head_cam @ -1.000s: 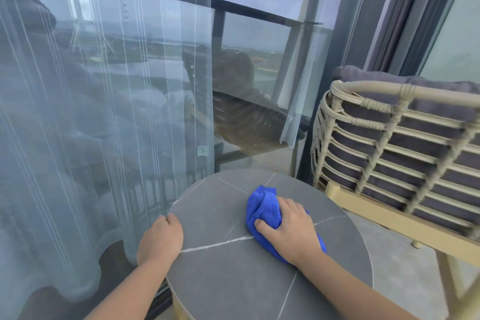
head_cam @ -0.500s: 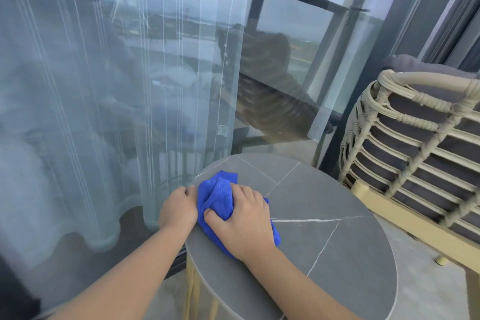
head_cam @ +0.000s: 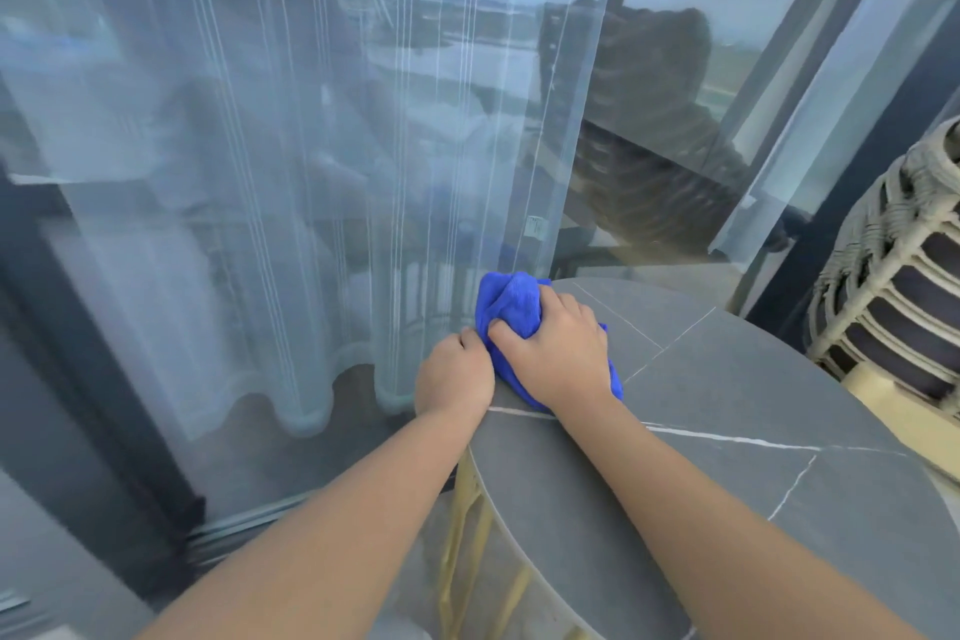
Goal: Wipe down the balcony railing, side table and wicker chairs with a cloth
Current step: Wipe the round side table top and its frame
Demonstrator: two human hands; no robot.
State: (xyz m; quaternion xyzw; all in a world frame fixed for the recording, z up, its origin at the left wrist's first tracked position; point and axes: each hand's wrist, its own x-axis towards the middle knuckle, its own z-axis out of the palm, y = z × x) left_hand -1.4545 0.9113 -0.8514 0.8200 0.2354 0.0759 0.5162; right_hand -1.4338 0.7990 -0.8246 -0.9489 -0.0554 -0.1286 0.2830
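Right hand (head_cam: 558,353) gripping bunched blue cloth (head_cam: 511,307), fingers curled over it, pressing it onto far left rim of round grey desk (head_cam: 727,405). Left hand (head_cam: 454,377) gripping desk rim just beside cloth, fingers curled over the edge, touching the right thumb. Sheer curtain (head_cam: 311,172) hanging behind glass just past the cloth. Wicker chair (head_cam: 893,286) with dark cushion standing near desk, at right.

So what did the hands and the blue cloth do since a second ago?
The right hand slid the blue cloth from the middle of the side table across to its left edge, next to the left hand. The left hand stayed gripping that edge, and the right hand kept its fingers curled on the cloth. The wicker chair did not move.
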